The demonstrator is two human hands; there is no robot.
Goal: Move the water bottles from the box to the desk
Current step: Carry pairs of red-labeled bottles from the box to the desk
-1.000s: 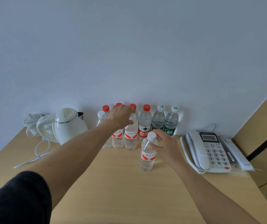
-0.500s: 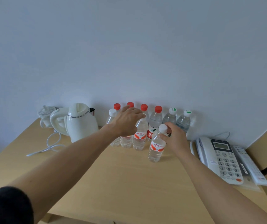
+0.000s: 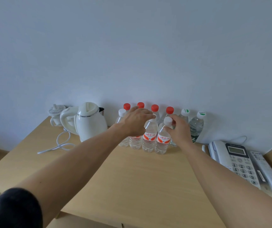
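Observation:
Several clear water bottles stand on the wooden desk [image 3: 132,178] by the wall, in two rows. The back row has red caps [image 3: 170,110] and two green-marked white caps [image 3: 201,114]. My right hand [image 3: 179,130] grips the neck of a white-capped, red-labelled water bottle [image 3: 162,142], which stands at the right end of the front row. My left hand [image 3: 136,123] curls over the top of the neighbouring red-labelled bottle [image 3: 149,139], fingertips on its cap. It hides the top of another bottle to the left.
A white electric kettle [image 3: 89,122] with a looped cord [image 3: 61,143] stands left of the bottles. A desk phone [image 3: 235,162] and a remote [image 3: 270,175] lie at the right. A cardboard flap [image 3: 86,222] shows below the desk's front edge.
My right hand has carried its bottle back from the middle of the desk and set it beside the front row. My left hand has stayed on the bottle tops. The view has shifted left.

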